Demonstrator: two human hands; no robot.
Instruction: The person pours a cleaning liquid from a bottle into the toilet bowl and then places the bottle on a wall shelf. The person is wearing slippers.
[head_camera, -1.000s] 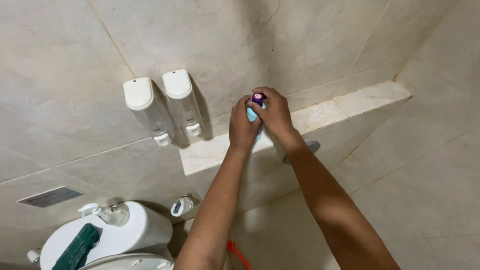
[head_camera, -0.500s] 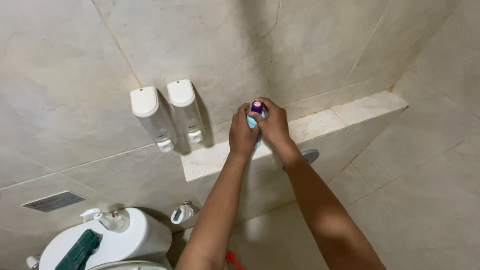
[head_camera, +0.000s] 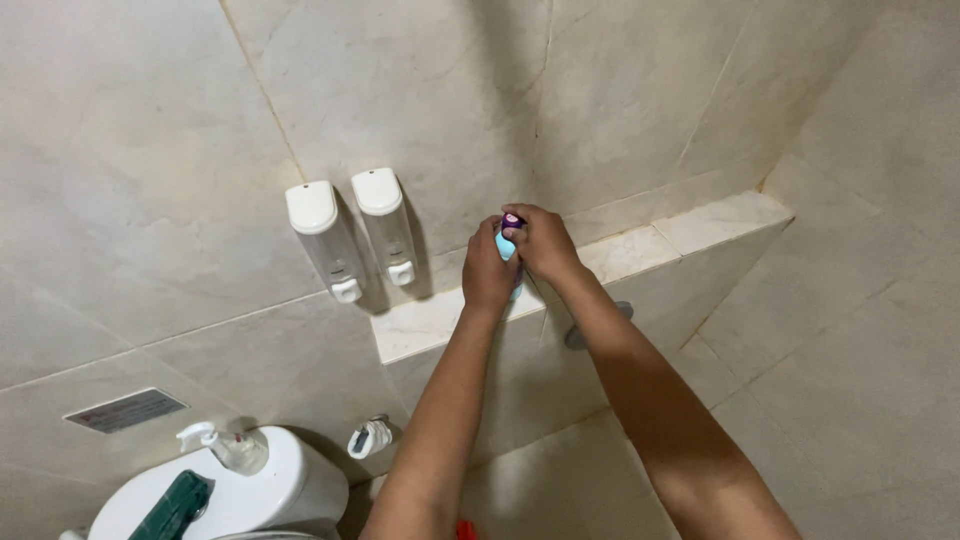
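Both hands, left (head_camera: 488, 272) and right (head_camera: 540, 243), are clenched around a small bottle (head_camera: 507, 244) on the ledge (head_camera: 420, 325) beneath them; wet fingers could let it slip off.

Walls: pale marble-look tiles (head_camera: 130, 180), thin grout lines.
Ledge: matching stone shelf (head_camera: 420, 325) across the corner.
Fixtures: two white wall dispensers (head_camera: 350, 235); white toilet tank (head_camera: 235, 495).
Light: soft, dim.
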